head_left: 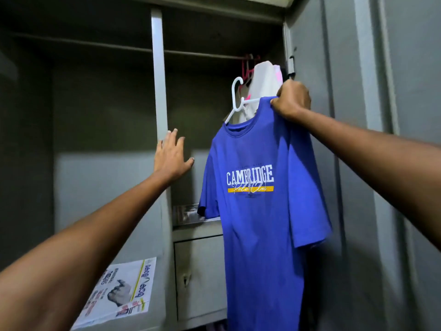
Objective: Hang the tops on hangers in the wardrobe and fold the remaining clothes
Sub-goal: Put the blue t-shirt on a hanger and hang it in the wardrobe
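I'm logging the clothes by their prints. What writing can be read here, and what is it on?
"CAMBRIDGE": white capitals on the chest of the blue T-shirt.
Script across the shirt's yellow bar, and the small lines above and below it: too blurred to read.
Printed sheet on the wardrobe floor: print too blurred to read.

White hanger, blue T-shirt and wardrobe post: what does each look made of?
White hanger: likely moulded plastic; smooth, glossy, thick rounded hook. Blue T-shirt: soft knit, probably cotton; matte, drapes in loose folds, printed lettering. Wardrobe post that the left hand reaches toward: seemingly painted sheet metal; flat grey, sharp folded edges. The right hand grips the shirt's shoulder.
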`<state>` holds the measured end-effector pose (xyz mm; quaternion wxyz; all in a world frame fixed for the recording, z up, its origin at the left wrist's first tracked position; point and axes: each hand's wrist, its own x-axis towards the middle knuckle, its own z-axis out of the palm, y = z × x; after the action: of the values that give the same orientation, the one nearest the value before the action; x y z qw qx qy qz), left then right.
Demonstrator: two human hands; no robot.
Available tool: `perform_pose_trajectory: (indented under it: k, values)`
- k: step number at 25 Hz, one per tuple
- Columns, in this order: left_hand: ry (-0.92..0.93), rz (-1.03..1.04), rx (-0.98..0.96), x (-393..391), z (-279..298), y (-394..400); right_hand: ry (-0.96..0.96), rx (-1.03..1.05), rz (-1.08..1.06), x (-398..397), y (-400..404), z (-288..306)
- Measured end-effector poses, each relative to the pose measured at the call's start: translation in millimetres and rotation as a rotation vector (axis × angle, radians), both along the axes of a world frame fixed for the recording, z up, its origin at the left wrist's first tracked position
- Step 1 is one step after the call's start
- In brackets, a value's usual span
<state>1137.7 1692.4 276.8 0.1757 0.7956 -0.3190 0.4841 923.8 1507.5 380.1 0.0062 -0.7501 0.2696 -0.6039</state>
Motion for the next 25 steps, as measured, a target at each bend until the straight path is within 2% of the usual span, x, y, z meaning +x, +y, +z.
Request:
perform_pose_trajectory:
  k: [9,14,22,25]
  values:
    - [-0.275,0.167,-0.053,70,102,-16,-0.105,-0.079,0.062,98,-52,93]
    - [-0.388,0.211,-0.138,83,142,-34,-0.073,-0.135,-0.011,140,-70,120]
    - [-0.464,0.245,-0.193,92,148,-40,-0.062,-0.146,-0.003,175,-72,165]
    - [-0.48,0.252,-0.191,93,147,-43,-0.084,-0.085,0.029,176,-73,183]
